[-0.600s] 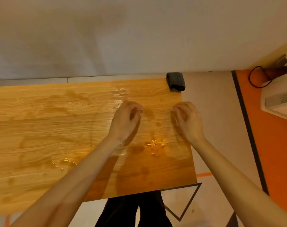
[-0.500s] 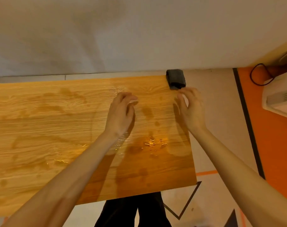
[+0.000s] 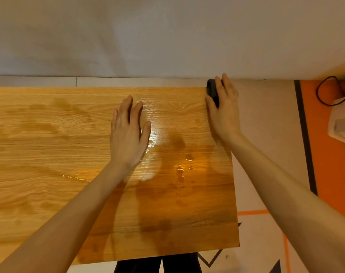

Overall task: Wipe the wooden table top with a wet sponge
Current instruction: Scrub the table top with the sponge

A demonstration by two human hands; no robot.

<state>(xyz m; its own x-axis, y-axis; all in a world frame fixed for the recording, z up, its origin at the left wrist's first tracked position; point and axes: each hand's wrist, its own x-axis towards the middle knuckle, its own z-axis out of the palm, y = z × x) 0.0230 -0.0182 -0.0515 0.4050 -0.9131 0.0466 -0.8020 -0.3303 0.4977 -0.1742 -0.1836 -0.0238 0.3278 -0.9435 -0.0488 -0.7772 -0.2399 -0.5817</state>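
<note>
The wooden table top (image 3: 49, 154) fills the left and middle of the view, with wet patches and shiny water streaks near its right half. A dark sponge (image 3: 212, 91) lies at the table's far right corner. My right hand (image 3: 223, 111) lies over the sponge, fingers across its top and thumb at its near left side; most of the sponge is hidden. My left hand (image 3: 129, 134) is flat over the wet wood, fingers stretched out, holding nothing.
A pale wall (image 3: 167, 36) rises just behind the table. To the right lies pale floor with a black stripe (image 3: 305, 134) and an orange area. A white appliance (image 3: 342, 123) with a dark cable (image 3: 325, 89) stands at the far right. My dark trousers (image 3: 157, 263) show below the table's near edge.
Both hands moved away from me across the table. My right hand reached the sponge at the far corner and covered it. My left hand's fingers went from curled to stretched out.
</note>
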